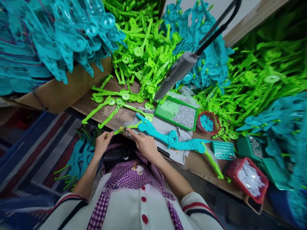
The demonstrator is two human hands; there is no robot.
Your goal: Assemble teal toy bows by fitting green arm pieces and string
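Left hand (103, 143): fingers closed on green plastic limb (116, 131); right hand (145, 144): fingertips at its round disc (122, 128), grip indeterminable

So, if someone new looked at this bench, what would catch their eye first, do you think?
Probably the bright green plastic parts heaped along the back, with turquoise ones piled high at the upper left. Next, the grey tool slanting over the middle of the bench on its black cord. Then the long turquoise piece lying near the front edge, just right of the two hands.
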